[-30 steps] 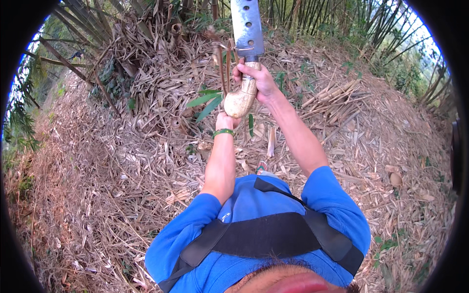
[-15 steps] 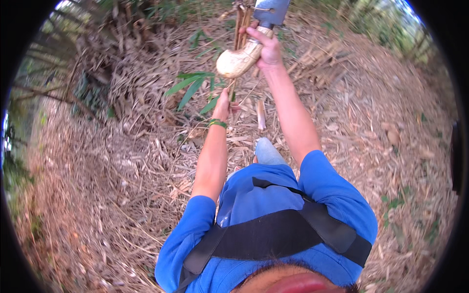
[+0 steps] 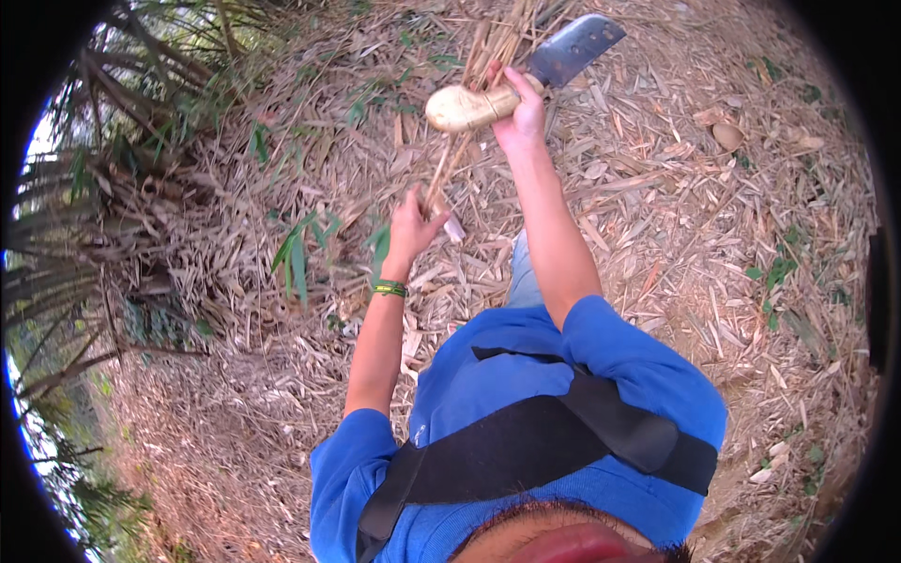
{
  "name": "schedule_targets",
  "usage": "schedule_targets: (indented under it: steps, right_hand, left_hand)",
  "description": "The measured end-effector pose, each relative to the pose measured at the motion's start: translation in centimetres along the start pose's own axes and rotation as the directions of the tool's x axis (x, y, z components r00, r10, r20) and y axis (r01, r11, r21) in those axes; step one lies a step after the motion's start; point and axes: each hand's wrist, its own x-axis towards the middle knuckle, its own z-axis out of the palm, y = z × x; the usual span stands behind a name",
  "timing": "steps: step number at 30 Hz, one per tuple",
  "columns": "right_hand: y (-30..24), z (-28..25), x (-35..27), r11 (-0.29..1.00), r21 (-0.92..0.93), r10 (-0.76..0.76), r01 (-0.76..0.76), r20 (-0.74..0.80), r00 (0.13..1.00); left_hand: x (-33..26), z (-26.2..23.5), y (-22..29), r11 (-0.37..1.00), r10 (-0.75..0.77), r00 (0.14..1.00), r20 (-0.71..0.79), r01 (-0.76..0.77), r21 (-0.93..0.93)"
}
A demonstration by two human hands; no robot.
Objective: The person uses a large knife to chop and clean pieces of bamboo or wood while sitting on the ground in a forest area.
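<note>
My right hand (image 3: pixel 518 114) is raised and grips the pale wooden handle (image 3: pixel 465 106) of a big chopping knife, its dark blade (image 3: pixel 574 49) pointing up and to the right. My left hand (image 3: pixel 411 228) is lower and holds the lower end of a bundle of thin dry stalks (image 3: pixel 479 84) that runs up behind the knife handle. A green band (image 3: pixel 388 288) sits on my left wrist. Both sleeves are blue.
The ground all around is covered in dry bamboo leaves and husks (image 3: pixel 676 188). A clump of dry bamboo stems and branches (image 3: pixel 113 169) stands at the left. Small green leafy shoots (image 3: pixel 298 251) grow near my left hand.
The view has tilted, so hands and knife sit lower in the picture. The knife blade now points up-right instead of straight up. My left hand has dropped away from the handle along the stalks.
</note>
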Motion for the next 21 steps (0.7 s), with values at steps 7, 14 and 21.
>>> schedule_targets:
  steps: [7,14,21]
  right_hand:
    - [-14.9,-17.3,14.3,0.935,-0.343,-0.018,-0.089,-0.297,0.955]
    - [-25.7,-36.2,8.8,0.633,-0.672,-0.176,-0.385,-0.609,0.773]
    - [-27.9,-39.5,-5.1,0.573,-0.489,-0.201,-0.658,-0.862,0.465]
  left_hand:
    - [10.7,19.7,-3.1,0.937,-0.283,0.932,0.227,0.319,-0.143]
    - [29.0,32.5,0.5,0.871,-0.484,0.853,0.196,0.491,0.016]
    - [60.2,34.4,11.1,0.911,-0.400,0.916,-0.040,0.402,0.094]
